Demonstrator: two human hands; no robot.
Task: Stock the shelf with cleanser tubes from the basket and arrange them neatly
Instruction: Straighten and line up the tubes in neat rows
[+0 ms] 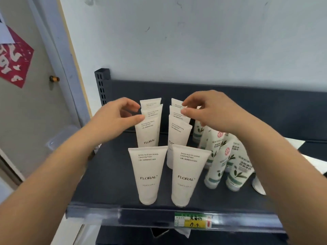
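Note:
Two rows of white FLORAL cleanser tubes stand cap-down on the dark shelf [106,183]. The left row runs from a front tube [147,175] back to a rear tube [151,102]. The right row runs from a front tube [185,175] back to a rear tube [177,103]. My left hand [115,117] hovers at the left row's upper tubes, thumb and fingers apart, thumb tip touching the second tube [146,133]. My right hand [210,110] pinches the top edge of a tube [177,114] in the right row. The basket is not in view.
Several green-and-white tubes [230,163] stand crowded and leaning at the right of the shelf. A price label [192,220] sits on the shelf's front rail. A clear plastic bin [60,137] and a door [26,103] are at the left. The white wall rises behind.

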